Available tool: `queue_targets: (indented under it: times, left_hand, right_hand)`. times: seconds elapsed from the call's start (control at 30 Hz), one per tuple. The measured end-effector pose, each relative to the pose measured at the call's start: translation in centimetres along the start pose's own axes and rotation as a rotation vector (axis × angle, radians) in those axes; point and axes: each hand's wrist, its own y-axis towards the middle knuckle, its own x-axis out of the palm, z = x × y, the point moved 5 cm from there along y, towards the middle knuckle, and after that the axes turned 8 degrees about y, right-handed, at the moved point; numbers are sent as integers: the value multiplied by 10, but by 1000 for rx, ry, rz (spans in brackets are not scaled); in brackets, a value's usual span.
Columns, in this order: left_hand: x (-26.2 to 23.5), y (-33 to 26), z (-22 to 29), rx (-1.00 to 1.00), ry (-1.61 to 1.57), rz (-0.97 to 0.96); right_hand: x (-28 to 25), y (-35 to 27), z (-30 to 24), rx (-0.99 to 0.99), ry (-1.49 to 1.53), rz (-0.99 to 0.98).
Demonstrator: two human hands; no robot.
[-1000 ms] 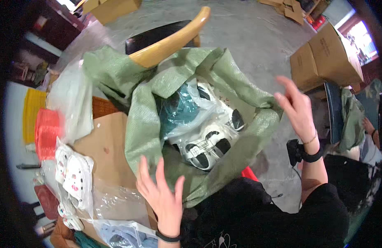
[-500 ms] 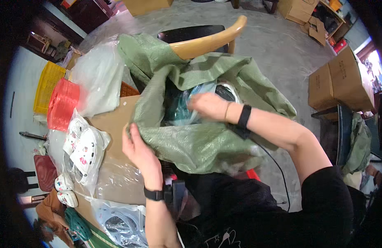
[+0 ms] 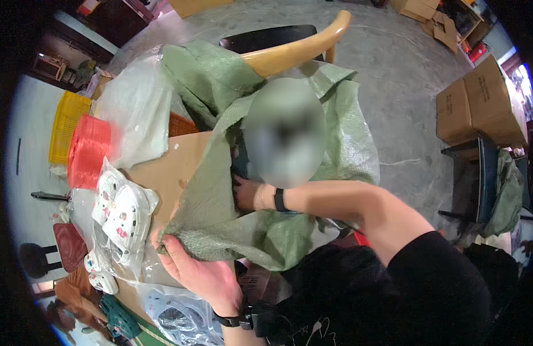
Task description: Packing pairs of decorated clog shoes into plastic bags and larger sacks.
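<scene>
left hand on the rim of a green woven sack, right hand down in its mouth.
left of the left hand, bagged white clogs lie on cardboard, seemingly kept within reach; the left thumb and fingers pinch the rim, likely to hold the mouth wide; the sack spreads beyond and between both hands; the right fingers are partly hidden, so whether they grasp anything cannot be told; beyond the right hand, a wooden chair arm juts from the fabric, perhaps propping it.
</scene>
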Motion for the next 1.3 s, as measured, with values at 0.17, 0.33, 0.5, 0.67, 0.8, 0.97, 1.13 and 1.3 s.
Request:
queue_targets:
  times: [0.17, 0.33, 0.5, 0.67, 0.8, 0.97, 1.13, 1.3]
  left_hand:
    - [-10, 0, 5, 155, 138, -226]
    - [-12, 4, 9, 199, 235, -291]
    - [-16, 15, -7, 214, 435, -355]
    - [-47, -1, 6, 480, 739, -306]
    - [-64, -47, 19, 709, 839, -475]
    - [-173, -69, 48, 689, 1042, -326]
    - [-288, -85, 68, 660, 1223, 307]
    - [-339, -80, 6, 248, 677, 475]
  right_hand:
    - [-96, -97, 2, -120, 343, 358]
    - [-138, -233, 52, 658, 90, 59]
    - [-178, -343, 13, 860, -125, -250]
    - [-201, -316, -64, 802, 192, -298]
    - [-209, -317, -81, 768, 145, -168]
    - [-218, -282, -73, 700, 17, -97]
    - [-258, -225, -90, 513, 55, 197]
    - [-303, -209, -116, 451, 85, 521]
